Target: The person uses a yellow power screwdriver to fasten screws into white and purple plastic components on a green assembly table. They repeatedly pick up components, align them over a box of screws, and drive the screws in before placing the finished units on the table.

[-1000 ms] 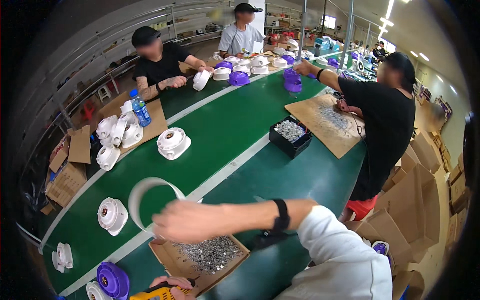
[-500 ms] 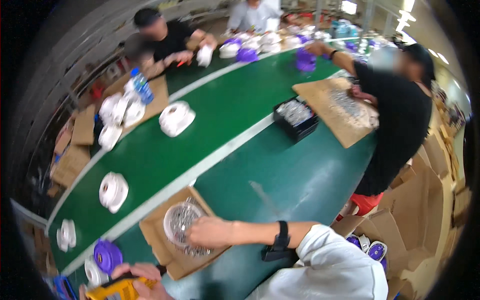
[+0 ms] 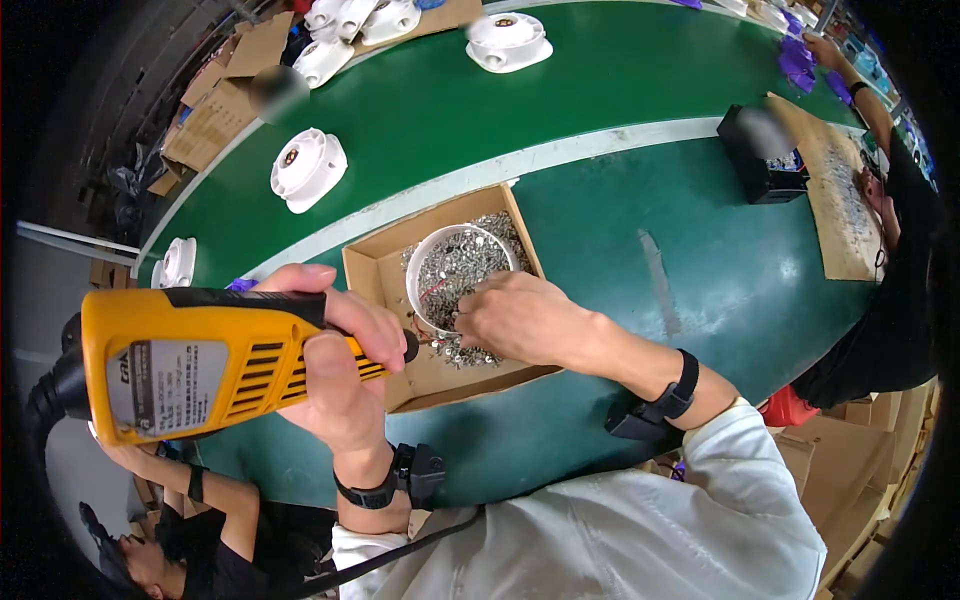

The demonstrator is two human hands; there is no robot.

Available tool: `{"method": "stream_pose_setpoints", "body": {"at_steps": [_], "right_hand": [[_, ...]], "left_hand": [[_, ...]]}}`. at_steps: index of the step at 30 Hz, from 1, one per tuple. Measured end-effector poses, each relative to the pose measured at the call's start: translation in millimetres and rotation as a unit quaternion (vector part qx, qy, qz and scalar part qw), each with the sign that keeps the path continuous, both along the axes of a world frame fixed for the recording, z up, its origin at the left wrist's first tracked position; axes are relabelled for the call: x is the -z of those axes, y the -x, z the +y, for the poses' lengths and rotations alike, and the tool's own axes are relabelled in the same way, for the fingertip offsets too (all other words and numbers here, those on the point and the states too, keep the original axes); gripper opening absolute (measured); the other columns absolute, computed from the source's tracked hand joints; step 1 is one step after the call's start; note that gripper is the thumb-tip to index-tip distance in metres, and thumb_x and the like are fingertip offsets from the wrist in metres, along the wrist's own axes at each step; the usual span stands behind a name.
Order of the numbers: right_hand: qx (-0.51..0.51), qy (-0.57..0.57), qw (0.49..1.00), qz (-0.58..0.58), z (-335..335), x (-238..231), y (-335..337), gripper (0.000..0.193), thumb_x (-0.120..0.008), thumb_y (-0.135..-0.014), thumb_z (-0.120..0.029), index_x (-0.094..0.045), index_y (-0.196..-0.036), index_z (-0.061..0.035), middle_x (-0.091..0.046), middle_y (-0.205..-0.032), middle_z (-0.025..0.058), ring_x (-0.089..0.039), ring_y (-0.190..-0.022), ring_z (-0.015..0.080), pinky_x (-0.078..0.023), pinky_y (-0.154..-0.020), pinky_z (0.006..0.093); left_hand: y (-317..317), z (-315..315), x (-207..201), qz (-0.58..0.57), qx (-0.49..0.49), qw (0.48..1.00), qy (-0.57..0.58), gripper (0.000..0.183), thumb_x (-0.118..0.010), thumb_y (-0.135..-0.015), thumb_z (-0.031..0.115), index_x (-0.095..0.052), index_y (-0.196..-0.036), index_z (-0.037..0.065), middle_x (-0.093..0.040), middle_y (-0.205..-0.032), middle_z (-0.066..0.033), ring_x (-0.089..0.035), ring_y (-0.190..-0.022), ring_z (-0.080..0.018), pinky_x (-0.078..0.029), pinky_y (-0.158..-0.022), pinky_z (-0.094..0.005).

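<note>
My left hand (image 3: 345, 365) is wrapped round a yellow and black electric screwdriver (image 3: 245, 385), held above the table with its dark tip toward the cardboard box (image 3: 385, 235). In that box stands a round white tub (image 3: 413, 285) full of small silver screws (image 3: 458, 262), with more screws loose around it. Over the tub's right rim, my right hand (image 3: 530, 318) reaches in with curled fingers. Its fingertips are partly hidden among the screws, so what they pinch does not show.
Several white round housings (image 3: 308, 170) sit on the green conveyor (image 3: 420, 125) beyond the box. To the right are a black bin (image 3: 765, 165) and a cardboard sheet (image 3: 840, 215), beside a co-worker in black. Another person (image 3: 215, 510) is at the lower left.
The view has swung, bringing the box nearer the middle. My left hand has risen with the screwdriver from the lower left toward the box. My right hand stays at the tub.
</note>
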State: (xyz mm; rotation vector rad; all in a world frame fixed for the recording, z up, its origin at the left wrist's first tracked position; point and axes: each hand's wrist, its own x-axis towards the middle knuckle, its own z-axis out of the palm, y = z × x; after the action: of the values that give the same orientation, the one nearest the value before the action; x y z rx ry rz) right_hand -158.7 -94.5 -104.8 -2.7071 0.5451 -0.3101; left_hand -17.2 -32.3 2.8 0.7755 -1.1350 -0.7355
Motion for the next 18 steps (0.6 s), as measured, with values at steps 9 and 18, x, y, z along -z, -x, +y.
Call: {"method": "stream_pose_setpoints", "body": {"at_steps": [9,18], "right_hand": [[0.005,-0.013,1.0,0.0,-3.5,1.2,2.2,0.022,-0.058,-0.081,-0.027,-0.062,-0.072,-0.0072,-0.06,-0.077,0.0061,-0.061,-0.082,0.0258,-0.049,-0.073,0.0378],[-0.001,-0.028,0.999,-0.019,-4.2,7.4,0.0,0.02,-0.059,-0.079,-0.025,-0.062,-0.071,-0.0068,-0.059,-0.075,0.0068,-0.06,-0.081,0.0266,-0.048,-0.072,0.0381]], "left_hand": [[4.5,-10.6,6.9,-0.007,0.004,1.0,-0.016,0.045,-0.061,-0.085,0.024,-0.039,-0.109,-0.006,-0.051,-0.056,-0.009,-0.046,-0.043,-0.0158,-0.041,-0.044,-0.0293],[1.8,-12.5,13.6,-0.002,-0.001,1.0,-0.03,0.046,-0.062,-0.084,0.024,-0.04,-0.109,-0.006,-0.051,-0.055,-0.0085,-0.045,-0.043,-0.0154,-0.041,-0.043,-0.029]]}}
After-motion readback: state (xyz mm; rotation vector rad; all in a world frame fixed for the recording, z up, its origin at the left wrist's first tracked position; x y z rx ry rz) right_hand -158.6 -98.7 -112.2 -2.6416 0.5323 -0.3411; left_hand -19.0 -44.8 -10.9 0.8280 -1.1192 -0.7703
